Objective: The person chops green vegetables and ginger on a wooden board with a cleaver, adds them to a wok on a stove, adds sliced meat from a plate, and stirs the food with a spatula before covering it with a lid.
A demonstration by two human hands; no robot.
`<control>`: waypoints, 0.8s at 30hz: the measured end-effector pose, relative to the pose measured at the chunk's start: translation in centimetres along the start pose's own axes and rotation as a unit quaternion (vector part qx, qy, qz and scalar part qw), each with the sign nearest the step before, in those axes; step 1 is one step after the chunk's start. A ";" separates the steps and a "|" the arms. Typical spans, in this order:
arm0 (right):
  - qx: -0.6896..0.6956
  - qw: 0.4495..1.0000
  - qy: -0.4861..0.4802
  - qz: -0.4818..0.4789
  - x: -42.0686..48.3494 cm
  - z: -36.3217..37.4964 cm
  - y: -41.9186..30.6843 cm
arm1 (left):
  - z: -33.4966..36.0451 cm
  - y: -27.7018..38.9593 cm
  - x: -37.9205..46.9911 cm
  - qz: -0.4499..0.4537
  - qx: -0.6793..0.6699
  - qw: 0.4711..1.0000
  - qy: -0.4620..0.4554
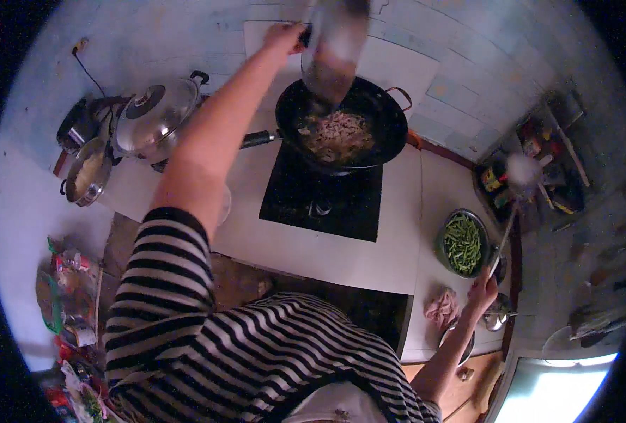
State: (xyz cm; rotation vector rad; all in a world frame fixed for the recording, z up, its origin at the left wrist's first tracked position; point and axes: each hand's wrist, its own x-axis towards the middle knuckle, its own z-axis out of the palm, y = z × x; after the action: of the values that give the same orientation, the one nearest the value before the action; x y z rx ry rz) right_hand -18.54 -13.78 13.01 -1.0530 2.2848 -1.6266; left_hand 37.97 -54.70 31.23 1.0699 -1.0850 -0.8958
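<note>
High above the stove, my left hand [286, 38] grips the dark handle of a blurred, see-through container [334, 53], tilted over the wok. Below it, the black wok [389, 132] holds cooked chopped meat [344, 132] in some liquid. My right hand [483, 290], off to the right, is closed round the long thin handle of a utensil [505, 235]; its blurred round head is raised near the corner shelf. Beside that hand stands a bowl of cut green beans [462, 243], with a crumpled pink cloth [442, 308] close by.
A black cooktop [321, 198] lies under the wok. A lidded steel pot [157, 119] and a steel pan with pale food [88, 172] stand left. Seasoning packs fill the corner shelf [535, 174]. A small metal bowl [463, 346] is near my right forearm.
</note>
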 end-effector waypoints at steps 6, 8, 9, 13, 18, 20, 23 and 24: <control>-0.184 0.915 -0.144 -0.330 3.4 8.9 -15.2 | -16.0 3.0 -0.3 -0.054 -0.307 0.950 -0.014; -0.287 0.855 -0.201 -0.382 2.4 13.3 -22.0 | -25.3 4.4 -1.2 -0.024 -0.346 0.936 0.063; -0.343 0.816 -0.223 -0.407 2.4 15.3 -24.7 | -30.8 5.7 -2.9 0.034 -0.205 0.975 0.072; -0.517 0.666 -0.189 -0.503 9.2 18.2 -26.4 | -27.5 11.0 -14.1 0.174 0.603 0.773 0.090; -0.480 0.620 -0.476 -0.397 11.6 22.6 -31.6 | -50.8 11.2 -22.9 0.291 0.660 0.682 0.124; -0.315 0.537 -0.555 -0.551 13.0 26.2 -26.4 | -54.3 9.5 -25.8 0.153 0.530 0.823 0.132; -0.233 0.621 -0.538 -0.519 10.2 29.4 -20.0 | -55.2 6.3 -30.8 -0.049 0.486 0.848 0.205; -0.174 0.718 -0.564 -0.367 8.6 28.7 -20.7 | -54.3 5.1 -32.9 0.008 0.459 0.867 0.194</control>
State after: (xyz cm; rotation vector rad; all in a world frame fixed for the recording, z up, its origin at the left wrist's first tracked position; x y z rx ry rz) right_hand -1.44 -44.66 21.88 -2.3475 1.3019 -0.2357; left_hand 82.87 -10.35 22.38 1.9181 -1.1777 -0.0664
